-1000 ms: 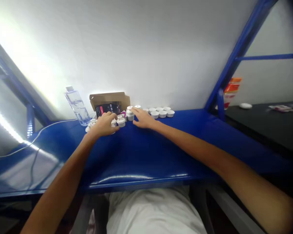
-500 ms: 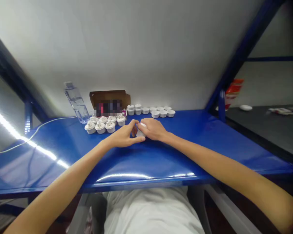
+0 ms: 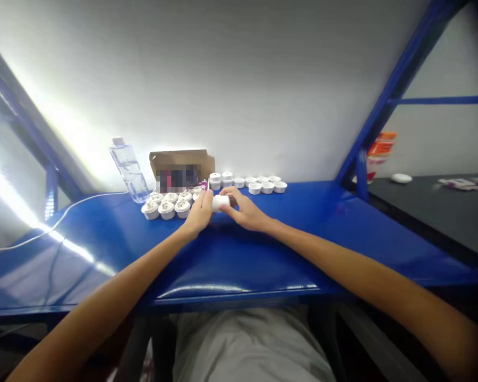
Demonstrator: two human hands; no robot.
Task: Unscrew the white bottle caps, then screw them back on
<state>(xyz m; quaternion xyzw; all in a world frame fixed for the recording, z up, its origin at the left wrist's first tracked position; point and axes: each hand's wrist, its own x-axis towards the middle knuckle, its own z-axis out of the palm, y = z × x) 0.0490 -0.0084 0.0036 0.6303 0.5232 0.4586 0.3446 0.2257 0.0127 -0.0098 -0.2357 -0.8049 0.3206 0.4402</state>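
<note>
A small white round piece (image 3: 220, 203) is held on its side between my two hands, just above the blue table (image 3: 239, 260). My left hand (image 3: 201, 211) presses on its left end, with the fingers together. On its right side, the thumb and fingers of my right hand (image 3: 242, 208) are closed round it. White cups with pronged tops (image 3: 167, 209) stand in rows left of my left hand. Behind my hands are two lidded white cups (image 3: 215, 181) and several open white cups (image 3: 267, 187).
A clear bottle (image 3: 130, 172) leans at the back left, beside an open cardboard box (image 3: 183, 157). A white cable (image 3: 75, 204) crosses the table's left side. Blue frame posts (image 3: 362, 164) rise at both sides. A dark surface (image 3: 442, 207) lies at the right.
The white piece has risen and now lies sideways, more in view. My left hand has turned upright and flattened against its end. My right hand has shifted its hold round it.
</note>
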